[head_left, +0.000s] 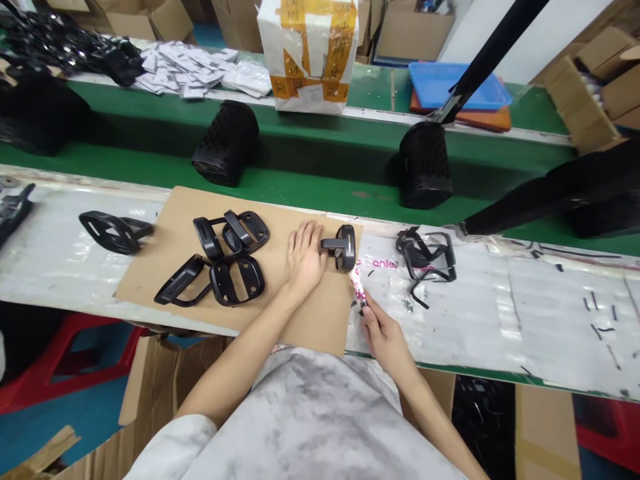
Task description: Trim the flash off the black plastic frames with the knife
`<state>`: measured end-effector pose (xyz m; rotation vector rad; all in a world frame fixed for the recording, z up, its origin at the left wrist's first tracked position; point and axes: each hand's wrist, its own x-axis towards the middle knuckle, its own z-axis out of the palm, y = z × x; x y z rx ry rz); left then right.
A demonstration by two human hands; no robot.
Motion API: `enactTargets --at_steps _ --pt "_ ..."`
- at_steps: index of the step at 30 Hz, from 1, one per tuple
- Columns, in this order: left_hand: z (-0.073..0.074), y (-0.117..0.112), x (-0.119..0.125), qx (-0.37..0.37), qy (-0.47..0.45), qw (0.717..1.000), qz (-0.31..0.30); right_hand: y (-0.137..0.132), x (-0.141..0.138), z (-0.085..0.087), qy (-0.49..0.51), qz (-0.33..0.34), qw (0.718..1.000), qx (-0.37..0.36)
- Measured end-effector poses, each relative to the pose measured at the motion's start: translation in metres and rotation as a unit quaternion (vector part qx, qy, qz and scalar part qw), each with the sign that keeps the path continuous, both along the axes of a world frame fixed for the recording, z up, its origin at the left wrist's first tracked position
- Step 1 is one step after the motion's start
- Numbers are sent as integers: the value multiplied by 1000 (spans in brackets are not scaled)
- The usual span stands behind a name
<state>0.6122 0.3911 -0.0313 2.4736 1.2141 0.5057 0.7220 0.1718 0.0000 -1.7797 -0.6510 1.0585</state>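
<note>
My left hand [304, 259] lies flat on a brown cardboard sheet [300, 320], fingers stretched out. Its fingertip side is right beside a black plastic bracket [345, 248] standing at the sheet's right edge; whether they touch I cannot tell. Closed around a small knife [363, 307], my right hand [386, 333] is just below that bracket, the shiny blade pointing up toward it. Several more black brackets [237, 280] sit together on the left half of the cardboard. To the right, thin black plastic pieces [429, 257] form a small heap on the plastic-covered bench.
Behind the bench runs a green conveyor belt [325, 173] carrying black mesh-sided units [227, 143]. A taped white box [307, 53] and a blue tray [460, 85] stand on the far ledge. Black strap-like arms [550, 190] reach in from the right. Black scraps [597, 327] dot the bench.
</note>
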Motion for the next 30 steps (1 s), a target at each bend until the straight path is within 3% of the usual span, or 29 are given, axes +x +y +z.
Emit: enactTargets --at_steps 2,8,13,21,23,27,30 --pt "1 0 0 -1 0 1000 1 0 3 1 22 13 1000 -14" --pt "-4 0 2 6 4 1000 2 -7 -8 7 12 -113 993 36" --pt "-3 -1 2 1 0 1000 2 -11 -16 2 17 -112 993 36" --pt "2 -1 3 -9 0 1000 3 -4 -9 18 -32 -209 971 111" --pt "2 -1 3 -10 -4 1000 4 0 -8 14 -14 -161 983 89" --pt "2 -1 3 -8 -6 1000 3 3 5 6 82 6 996 -38" --pt "2 -2 2 -9 -5 1000 4 1 16 12 105 -4 993 -60"
